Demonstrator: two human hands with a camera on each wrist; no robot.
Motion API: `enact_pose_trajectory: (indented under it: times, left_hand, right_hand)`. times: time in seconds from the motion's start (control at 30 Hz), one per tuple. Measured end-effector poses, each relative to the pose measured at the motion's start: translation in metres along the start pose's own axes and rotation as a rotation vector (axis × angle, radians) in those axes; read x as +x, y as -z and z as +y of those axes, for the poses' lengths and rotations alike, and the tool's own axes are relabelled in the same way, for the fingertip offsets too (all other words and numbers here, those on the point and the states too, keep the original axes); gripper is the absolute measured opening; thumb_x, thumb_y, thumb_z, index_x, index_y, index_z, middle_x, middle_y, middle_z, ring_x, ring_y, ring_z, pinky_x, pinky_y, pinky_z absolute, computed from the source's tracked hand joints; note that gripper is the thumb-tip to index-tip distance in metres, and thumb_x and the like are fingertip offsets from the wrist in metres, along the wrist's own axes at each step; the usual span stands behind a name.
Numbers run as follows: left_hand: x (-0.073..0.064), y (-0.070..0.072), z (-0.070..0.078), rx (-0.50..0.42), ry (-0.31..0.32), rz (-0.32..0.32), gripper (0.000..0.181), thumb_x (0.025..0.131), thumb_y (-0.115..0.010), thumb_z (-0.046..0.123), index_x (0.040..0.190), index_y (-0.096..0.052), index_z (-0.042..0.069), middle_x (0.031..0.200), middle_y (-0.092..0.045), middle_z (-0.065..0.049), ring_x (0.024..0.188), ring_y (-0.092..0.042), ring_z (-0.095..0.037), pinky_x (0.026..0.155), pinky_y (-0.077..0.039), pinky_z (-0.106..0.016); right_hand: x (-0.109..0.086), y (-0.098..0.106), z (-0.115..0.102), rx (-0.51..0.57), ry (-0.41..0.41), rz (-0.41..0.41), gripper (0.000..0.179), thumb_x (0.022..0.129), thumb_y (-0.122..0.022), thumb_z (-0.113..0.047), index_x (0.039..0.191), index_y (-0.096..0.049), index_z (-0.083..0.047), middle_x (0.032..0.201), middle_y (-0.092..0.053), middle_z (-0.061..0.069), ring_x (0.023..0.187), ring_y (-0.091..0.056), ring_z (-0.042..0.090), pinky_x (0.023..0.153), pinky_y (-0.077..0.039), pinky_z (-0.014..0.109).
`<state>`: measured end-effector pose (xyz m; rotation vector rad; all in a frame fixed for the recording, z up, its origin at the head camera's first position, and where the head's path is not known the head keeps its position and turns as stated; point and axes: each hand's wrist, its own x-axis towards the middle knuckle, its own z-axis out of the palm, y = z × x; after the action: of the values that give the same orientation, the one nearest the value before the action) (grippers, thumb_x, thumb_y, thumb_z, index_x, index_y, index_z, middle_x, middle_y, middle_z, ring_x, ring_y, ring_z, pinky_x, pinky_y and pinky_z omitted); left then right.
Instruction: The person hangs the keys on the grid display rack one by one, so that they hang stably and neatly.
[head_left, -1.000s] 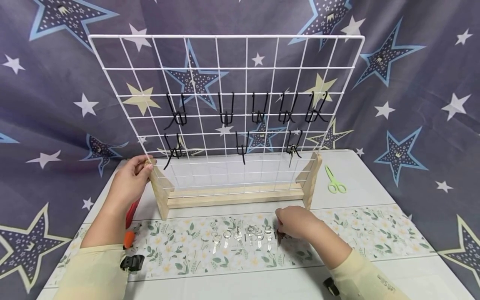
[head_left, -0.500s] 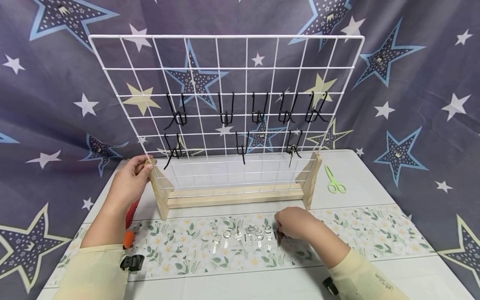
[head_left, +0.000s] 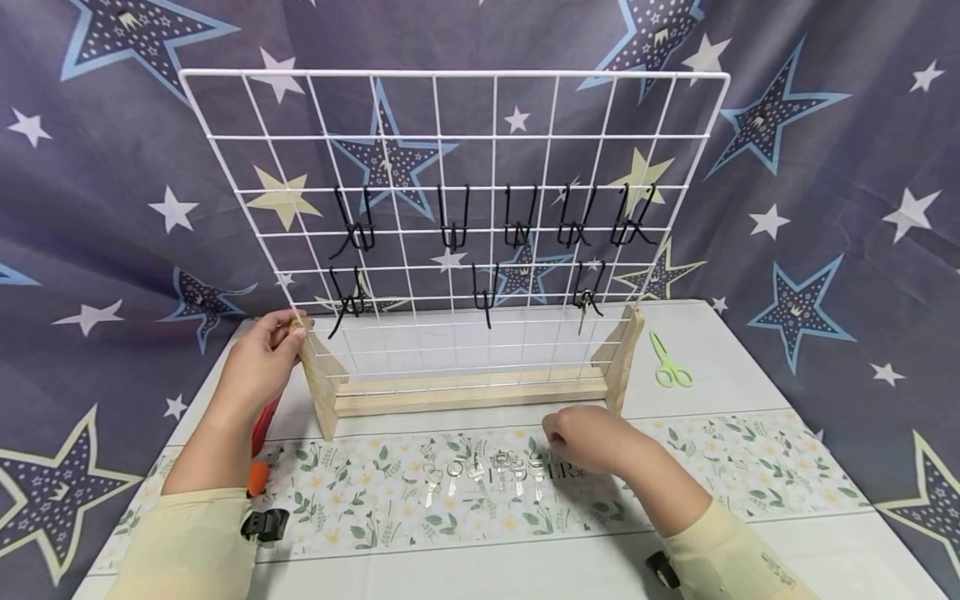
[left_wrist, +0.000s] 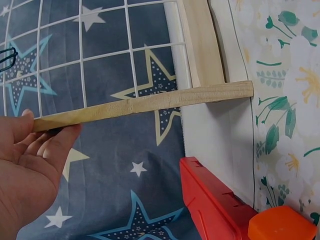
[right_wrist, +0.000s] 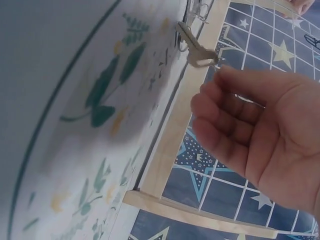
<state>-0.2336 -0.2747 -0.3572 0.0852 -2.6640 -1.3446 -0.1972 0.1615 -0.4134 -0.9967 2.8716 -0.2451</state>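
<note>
My left hand (head_left: 258,362) grips the upper end of the wooden side support (left_wrist: 145,102) on a white wire grid rack (head_left: 491,137). Low over the flowered strip, my right hand (head_left: 592,439) pinches a key (right_wrist: 196,50) by its ring end between thumb and finger; the head view hides this key behind the hand. Just left of it, several keys with rings (head_left: 454,477) lie in a row on the strip. Black hooks (head_left: 452,218) hang in two rows on the grid, and one at the lower right bears a key (head_left: 582,313).
Green scissors (head_left: 669,362) lie right of the rack. A red case (left_wrist: 212,205) and an orange object (left_wrist: 281,225) sit beside the left forearm. A wooden bar (head_left: 472,397) joins the rack's supports, and a star-patterned curtain (head_left: 825,208) hangs behind.
My right hand has shifted slightly left and up, uncovering dark lettering on the strip where a dark key end showed before. My left hand stays on the support.
</note>
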Motion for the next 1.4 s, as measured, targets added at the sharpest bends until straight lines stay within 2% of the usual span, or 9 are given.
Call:
enact_pose_trajectory:
  times: [0.2, 0.4, 0.67, 0.83, 1.1, 1.23, 1.4]
  left_hand:
    - [0.0, 0.001, 0.0, 0.0, 0.005, 0.001, 0.053, 0.106, -0.039, 0.038, 0.15, -0.036, 0.007, 0.145, -0.051, -0.014, 0.131, -0.051, -0.029, 0.102, -0.05, -0.043]
    - [-0.001, 0.001, 0.001, -0.001, 0.002, -0.01, 0.053, 0.106, -0.038, 0.037, 0.149, -0.036, 0.006, 0.146, -0.05, -0.015, 0.131, -0.051, -0.029, 0.102, -0.05, -0.041]
    - [-0.001, 0.001, 0.0, 0.004, -0.001, -0.011, 0.054, 0.106, -0.037, 0.039, 0.149, -0.037, 0.006, 0.146, -0.05, -0.014, 0.131, -0.05, -0.028, 0.102, -0.051, -0.041]
    - [-0.001, 0.001, 0.002, 0.014, 0.003, -0.007, 0.054, 0.106, -0.037, 0.039, 0.149, -0.037, 0.007, 0.146, -0.05, -0.015, 0.131, -0.05, -0.03, 0.103, -0.051, -0.043]
    - [-0.001, 0.0, 0.0, 0.036, 0.0, 0.011, 0.052, 0.106, -0.038, 0.038, 0.148, -0.039, 0.008, 0.144, -0.051, -0.017, 0.129, -0.052, -0.031, 0.102, -0.052, -0.045]
    - [-0.001, 0.0, 0.0, 0.035, -0.002, 0.012, 0.052, 0.106, -0.038, 0.038, 0.148, -0.039, 0.008, 0.144, -0.051, -0.017, 0.129, -0.052, -0.031, 0.102, -0.052, -0.046]
    - [-0.001, 0.0, 0.001, 0.038, 0.002, 0.015, 0.052, 0.106, -0.038, 0.039, 0.148, -0.039, 0.008, 0.145, -0.051, -0.017, 0.13, -0.052, -0.03, 0.102, -0.052, -0.045]
  right_hand:
    - [0.002, 0.004, 0.002, 0.067, 0.043, 0.092, 0.028, 0.091, -0.058, -0.006, 0.07, -0.049, -0.022, 0.064, -0.046, -0.013, 0.057, -0.041, 0.004, 0.05, -0.036, 0.019]
    - [0.005, 0.007, 0.006, 0.17, 0.068, 0.166, 0.017, 0.095, -0.062, -0.012, 0.08, -0.062, -0.021, 0.073, -0.058, -0.013, 0.065, -0.049, 0.001, 0.057, -0.048, 0.018]
    - [0.005, 0.018, 0.005, 0.466, 0.024, 0.212, 0.006, 0.098, -0.061, -0.023, 0.094, -0.066, -0.022, 0.078, -0.064, -0.009, 0.069, -0.058, 0.005, 0.063, -0.055, 0.022]
    - [0.004, 0.022, 0.001, 0.694, -0.005, 0.226, 0.012, 0.099, -0.06, -0.029, 0.098, -0.066, -0.019, 0.086, -0.071, 0.001, 0.08, -0.068, 0.021, 0.072, -0.061, 0.027]
    - [0.007, 0.026, -0.004, 1.011, 0.025, 0.251, 0.016, 0.1, -0.059, -0.024, 0.102, -0.064, -0.009, 0.097, -0.07, 0.011, 0.091, -0.069, 0.029, 0.08, -0.063, 0.038]
    - [0.01, 0.028, -0.007, 1.114, 0.043, 0.275, 0.016, 0.1, -0.059, -0.02, 0.104, -0.063, -0.005, 0.1, -0.068, 0.015, 0.092, -0.069, 0.034, 0.08, -0.063, 0.042]
    - [0.014, 0.033, -0.012, 1.17, 0.045, 0.302, 0.019, 0.1, -0.059, -0.019, 0.104, -0.062, -0.001, 0.099, -0.066, 0.018, 0.091, -0.067, 0.035, 0.079, -0.063, 0.044]
